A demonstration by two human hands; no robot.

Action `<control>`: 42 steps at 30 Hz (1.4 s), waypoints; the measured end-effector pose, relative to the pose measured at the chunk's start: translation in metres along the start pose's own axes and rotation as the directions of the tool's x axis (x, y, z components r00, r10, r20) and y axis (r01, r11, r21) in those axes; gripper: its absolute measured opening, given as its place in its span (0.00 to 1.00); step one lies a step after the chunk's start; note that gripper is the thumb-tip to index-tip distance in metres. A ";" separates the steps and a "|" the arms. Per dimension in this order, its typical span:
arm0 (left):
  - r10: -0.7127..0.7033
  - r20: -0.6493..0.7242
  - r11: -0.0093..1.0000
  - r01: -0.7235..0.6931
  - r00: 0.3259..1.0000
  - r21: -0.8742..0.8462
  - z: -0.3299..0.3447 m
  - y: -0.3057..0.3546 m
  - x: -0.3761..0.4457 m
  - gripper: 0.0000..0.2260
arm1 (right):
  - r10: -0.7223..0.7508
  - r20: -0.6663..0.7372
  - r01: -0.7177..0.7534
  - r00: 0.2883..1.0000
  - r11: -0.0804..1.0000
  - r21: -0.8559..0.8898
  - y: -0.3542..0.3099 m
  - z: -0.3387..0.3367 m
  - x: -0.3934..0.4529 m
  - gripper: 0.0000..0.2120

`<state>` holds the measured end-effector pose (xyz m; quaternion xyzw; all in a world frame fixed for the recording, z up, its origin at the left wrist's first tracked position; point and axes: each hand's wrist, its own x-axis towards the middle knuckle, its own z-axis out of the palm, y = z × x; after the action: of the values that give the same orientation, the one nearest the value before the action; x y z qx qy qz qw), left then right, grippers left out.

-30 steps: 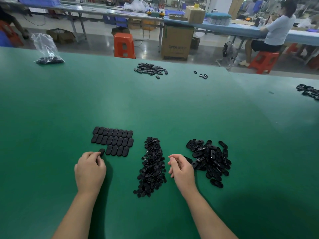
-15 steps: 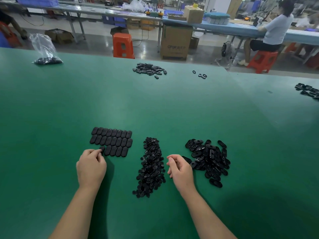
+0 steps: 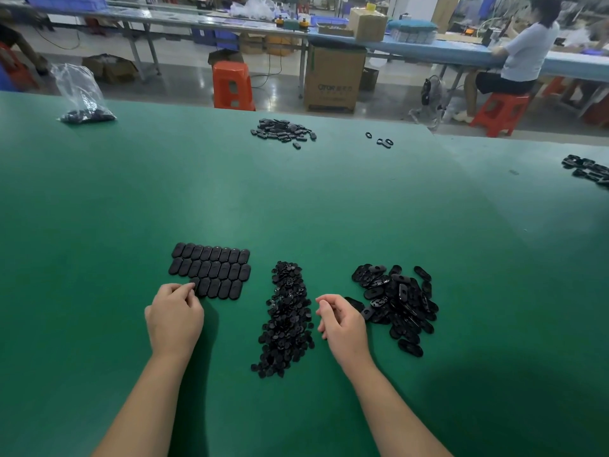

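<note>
Oval cap (image 3: 195, 282) sits at the fingertips of left hand (image 3: 174, 316), at the 7 o'clock corner of the block of caps (image 3: 211, 268). That block is laid flat in tight rows, the bottom row short on its left end. Left grip: fingers curled, tips pinching or pressing the cap edge, cap touching its neighbour. Right hand (image 3: 342, 321) hovers low at 3 o'clock of the left, fingers loosely curled. Cannot tell if its grip has anything in it. Step looks like seating the cap in the open slot. To do it well: slide it flush against the neighbour, keep the long axis parallel with the row, press flat, and lift the fingers straight up so the other rows don't shift. Heap of small discs (image 3: 286, 318) lies between the hands. Heap of oval shells (image 3: 395, 305) is at 3 o'clock, just beside the right hand's fingers. Green worktop (image 3: 296, 199) is matte and wide. On it a far heap (image 3: 283, 131) at 12 o'clock, a few rings (image 3: 379, 140) at 1, a plastic bag (image 3: 84, 97) at 10, and more parts (image 3: 590, 169) at the 2 o'clock edge. Beyond it is a workshop floor with an orange stool (image 3: 232, 84), a carton (image 3: 333, 80), long blue tables and a seated person (image 3: 524, 54).
</note>
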<state>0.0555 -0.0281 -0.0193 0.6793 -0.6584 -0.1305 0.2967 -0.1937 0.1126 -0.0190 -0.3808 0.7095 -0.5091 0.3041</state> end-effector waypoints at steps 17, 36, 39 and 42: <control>0.233 0.240 0.972 -0.221 0.943 -0.076 0.032 0.064 -0.048 0.09 | -0.026 -0.009 0.025 1.000 0.999 -0.048 -0.001 0.002 -0.001 0.08; 0.219 0.184 0.974 -0.203 0.958 -0.104 0.038 0.060 -0.054 0.05 | -0.158 0.090 0.181 0.983 0.889 -0.421 -0.005 0.009 -0.004 0.07; 0.199 0.196 0.978 -0.182 0.960 -0.099 0.038 0.060 -0.054 0.04 | -0.159 0.118 0.197 0.980 0.849 -0.491 -0.010 0.001 -0.001 0.10; 0.187 0.190 0.978 -0.165 0.964 -0.124 0.038 0.059 -0.053 0.04 | -0.141 0.096 0.167 0.985 0.687 -0.708 -0.016 -0.016 0.009 0.14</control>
<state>-0.0198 0.0177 -0.0265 0.5844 -0.7349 -0.2067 0.2750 -0.2077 0.1102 0.0005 -0.5354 0.8113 -0.2121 0.1012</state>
